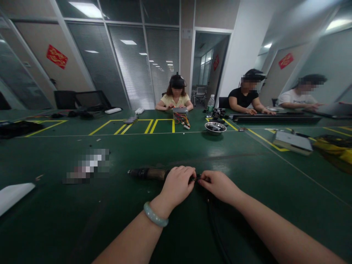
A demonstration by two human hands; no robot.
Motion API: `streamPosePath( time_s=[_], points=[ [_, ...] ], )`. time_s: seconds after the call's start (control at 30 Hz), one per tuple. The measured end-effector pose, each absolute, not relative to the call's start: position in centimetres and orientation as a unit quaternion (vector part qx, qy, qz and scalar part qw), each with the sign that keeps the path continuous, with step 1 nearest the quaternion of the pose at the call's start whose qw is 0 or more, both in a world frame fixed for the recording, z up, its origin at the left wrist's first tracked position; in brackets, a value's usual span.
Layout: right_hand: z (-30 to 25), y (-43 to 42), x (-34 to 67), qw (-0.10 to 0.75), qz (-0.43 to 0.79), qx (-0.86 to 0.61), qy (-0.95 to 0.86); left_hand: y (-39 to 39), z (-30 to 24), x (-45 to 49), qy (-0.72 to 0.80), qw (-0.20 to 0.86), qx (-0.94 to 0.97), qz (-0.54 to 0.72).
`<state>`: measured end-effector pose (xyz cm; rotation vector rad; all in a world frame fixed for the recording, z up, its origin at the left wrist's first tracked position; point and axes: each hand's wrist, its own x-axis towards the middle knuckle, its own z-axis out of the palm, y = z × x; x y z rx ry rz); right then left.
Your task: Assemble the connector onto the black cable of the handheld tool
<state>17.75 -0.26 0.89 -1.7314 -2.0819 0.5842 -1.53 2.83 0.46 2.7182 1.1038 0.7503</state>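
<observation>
A dark cylindrical tool with a brownish barrel lies on the green table pointing left. My left hand, with a pale green bangle on the wrist, is wrapped round its right end. My right hand pinches a small dark part where a black cable meets the tool. The cable runs down toward me. The joint between the two hands is mostly hidden by my fingers.
A white sheet lies at the left edge. A metal bowl, a water bottle and a wired box sit further back. Three people work at the far side and right. A grey flat device lies right.
</observation>
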Motion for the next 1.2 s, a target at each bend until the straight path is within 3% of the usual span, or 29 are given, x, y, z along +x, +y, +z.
streamPosePath(
  time_s=[1.2],
  points=[
    [0.93,-0.37,17.84,0.187,0.207,-0.611,-0.741,2.9,0.5,-1.44,0.369,0.062,0.896,0.238]
  ],
)
